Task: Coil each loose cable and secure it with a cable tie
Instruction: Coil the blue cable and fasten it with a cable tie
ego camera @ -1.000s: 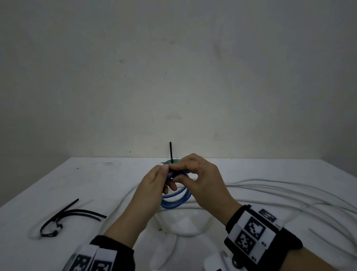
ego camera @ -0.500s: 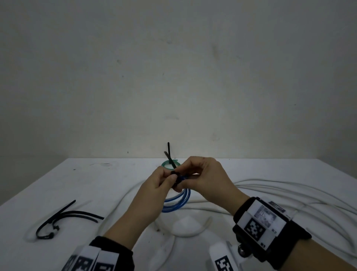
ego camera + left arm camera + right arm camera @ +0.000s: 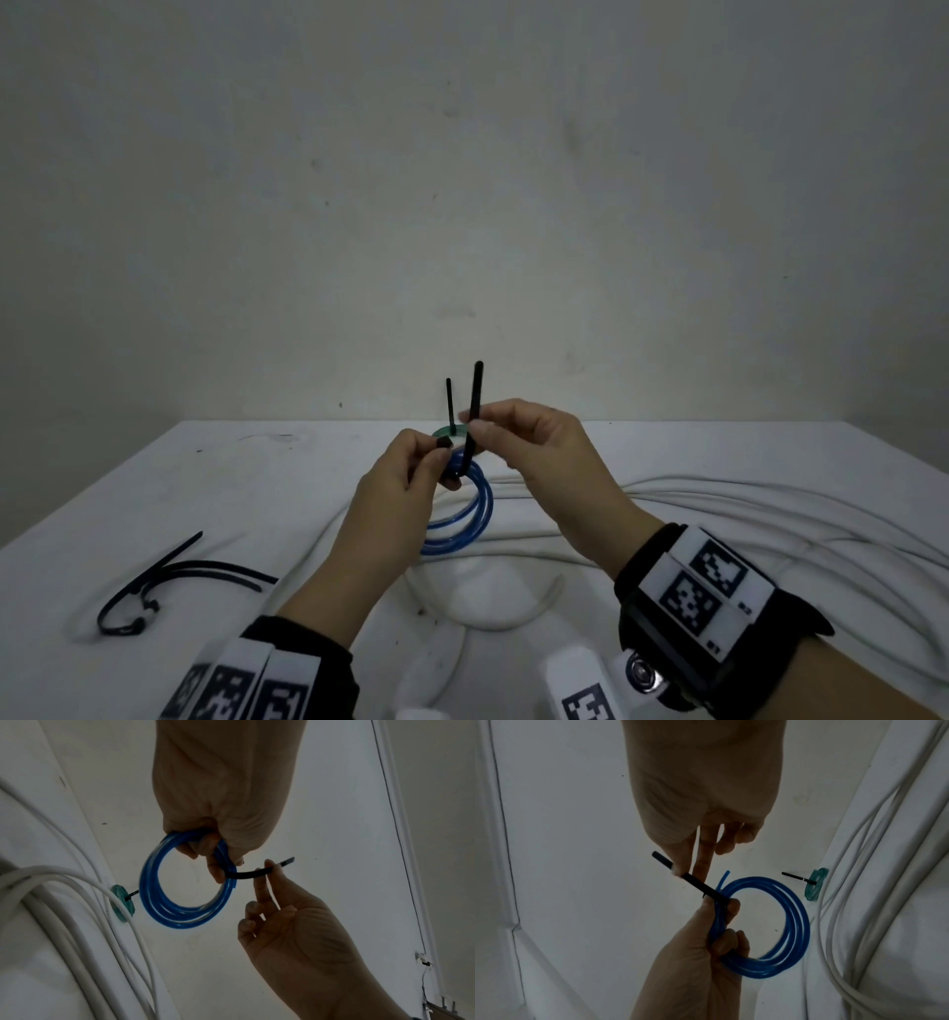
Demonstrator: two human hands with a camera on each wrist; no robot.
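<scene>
Fingers [image 3: 213, 866] of left hand [image 3: 405, 483] clamp coiled blue plastic cable [image 3: 470, 519] above white table [image 3: 205, 488], right hand [image 3: 534, 452] pinching thin black cable tie [image 3: 473, 406] wrapped round that coil.

I count two coils, one blue [image 3: 464, 506] and one green [image 3: 814, 885]; two hands; one bundle of spare black ties [image 3: 169, 580] at lower left.
</scene>
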